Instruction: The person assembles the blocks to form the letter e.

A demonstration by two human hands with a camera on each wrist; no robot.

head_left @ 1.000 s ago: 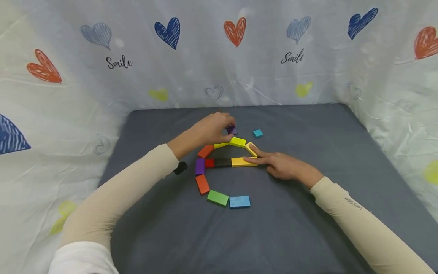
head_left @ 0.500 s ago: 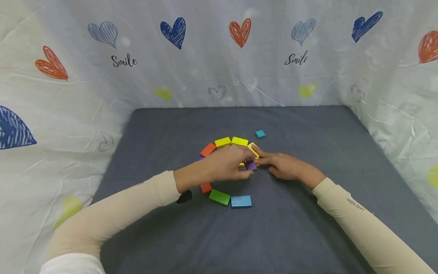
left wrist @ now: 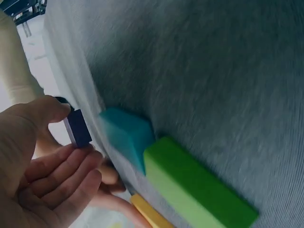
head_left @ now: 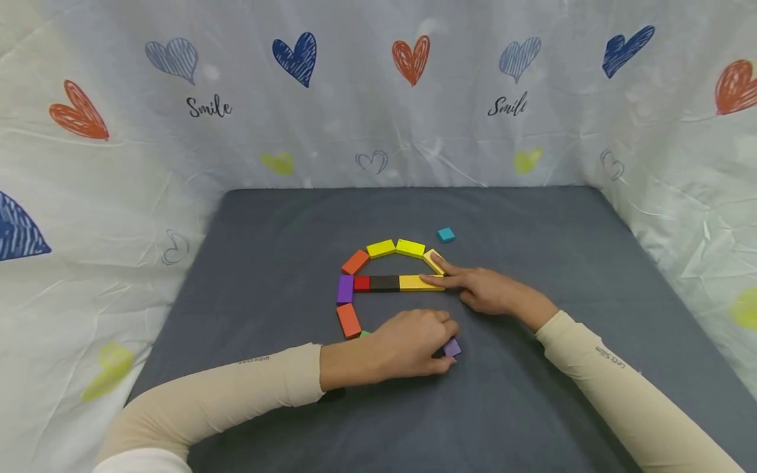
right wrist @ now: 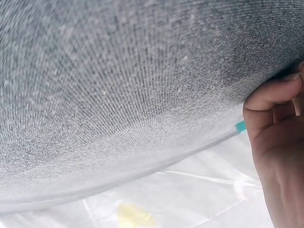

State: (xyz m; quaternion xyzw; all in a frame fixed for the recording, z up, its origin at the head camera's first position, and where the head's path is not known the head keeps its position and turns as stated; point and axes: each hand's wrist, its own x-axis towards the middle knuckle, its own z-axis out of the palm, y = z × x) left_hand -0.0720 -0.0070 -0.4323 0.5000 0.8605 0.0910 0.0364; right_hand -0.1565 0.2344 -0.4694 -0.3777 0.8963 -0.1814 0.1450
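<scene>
My left hand (head_left: 408,345) pinches a small purple block (head_left: 452,347) between thumb and fingertips, low over the front of the block arrangement. The left wrist view shows that block (left wrist: 80,128) held above the cloth, past a blue block (left wrist: 126,133) and a green block (left wrist: 194,185). In the head view this hand covers the blue block and most of the green one. Two outstretched fingers of my right hand (head_left: 491,289) rest on a pale yellow block (head_left: 432,261) and on a yellow block (head_left: 412,283) ending the middle bar.
Orange blocks (head_left: 355,261), bright yellow blocks (head_left: 410,247) and a purple block (head_left: 345,289) form a curve around a bar with red and black blocks (head_left: 384,283). A small teal block (head_left: 446,234) lies apart behind. Grey cloth (head_left: 532,223) covers the table; a heart-print curtain surrounds it.
My left hand has carried the purple block from behind the curve, over the bar, to the front right. The right hand has stayed on the yellow blocks.
</scene>
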